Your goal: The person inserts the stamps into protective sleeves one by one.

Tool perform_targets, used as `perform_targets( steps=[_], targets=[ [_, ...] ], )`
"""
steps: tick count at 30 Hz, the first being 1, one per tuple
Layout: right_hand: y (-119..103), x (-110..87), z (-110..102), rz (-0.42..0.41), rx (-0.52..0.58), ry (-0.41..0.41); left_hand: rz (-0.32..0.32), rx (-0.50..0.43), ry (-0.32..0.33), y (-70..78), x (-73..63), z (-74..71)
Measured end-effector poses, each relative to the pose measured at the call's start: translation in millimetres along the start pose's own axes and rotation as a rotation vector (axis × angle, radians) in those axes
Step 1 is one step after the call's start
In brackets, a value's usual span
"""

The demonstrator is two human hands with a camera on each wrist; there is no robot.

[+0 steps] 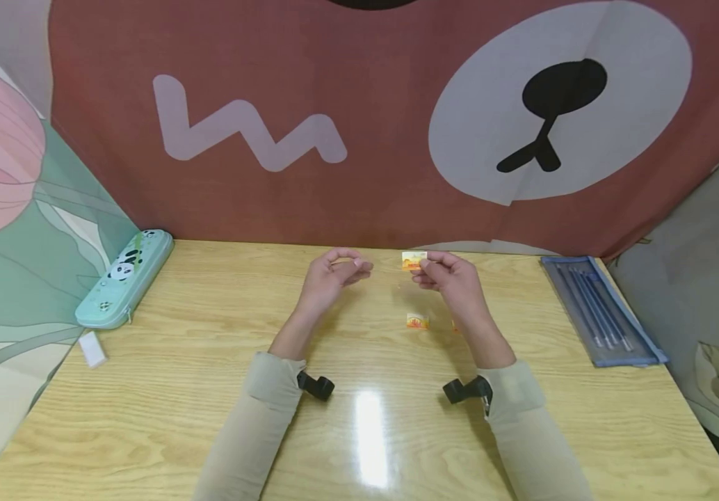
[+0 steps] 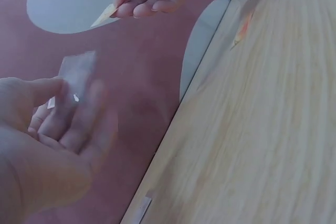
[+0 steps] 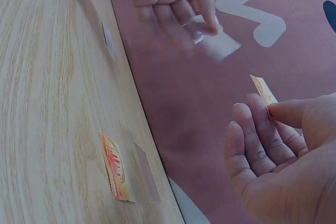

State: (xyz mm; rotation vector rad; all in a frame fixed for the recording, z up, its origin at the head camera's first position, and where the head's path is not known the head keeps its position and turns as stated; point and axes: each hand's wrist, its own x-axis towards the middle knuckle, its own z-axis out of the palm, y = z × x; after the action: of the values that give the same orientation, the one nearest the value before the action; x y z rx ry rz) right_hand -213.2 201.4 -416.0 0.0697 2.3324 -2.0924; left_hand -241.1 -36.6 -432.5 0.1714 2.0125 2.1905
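Observation:
My left hand is raised over the far part of the table. Between its thumb and fingers it pinches a small clear plastic piece, blurred in both wrist views. To its right, my right hand pinches a small yellow-and-orange packet by one end, other fingers loosely bent. On the table below lies a similar packet with a serrated edge. Another orange bit shows beside my right wrist, which mostly hides it. The two hands are apart.
A mint panda pencil case lies at the left edge, a white eraser-like block just in front of it. On the right is a blue zip pouch with several thin sticks inside. A brown printed cloth hangs behind the wooden table.

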Motion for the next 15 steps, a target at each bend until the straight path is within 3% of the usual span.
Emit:
perform_targets(
  steps=[3, 5, 15],
  targets=[
    [0.1, 0.1, 0.2, 0.0, 0.002, -0.005, -0.028, -0.118, -0.02, 1.6, 0.0, 0.8],
    [0.1, 0.2, 0.2, 0.006, 0.006, -0.009, -0.057, -0.144, -0.023, 2.7, -0.2, 1.0],
    [-2.4, -1.4, -0.9, 0.006, 0.029, -0.007, -0.098, -0.104, -0.063, 5.4, -2.3, 4.4]
  ],
)
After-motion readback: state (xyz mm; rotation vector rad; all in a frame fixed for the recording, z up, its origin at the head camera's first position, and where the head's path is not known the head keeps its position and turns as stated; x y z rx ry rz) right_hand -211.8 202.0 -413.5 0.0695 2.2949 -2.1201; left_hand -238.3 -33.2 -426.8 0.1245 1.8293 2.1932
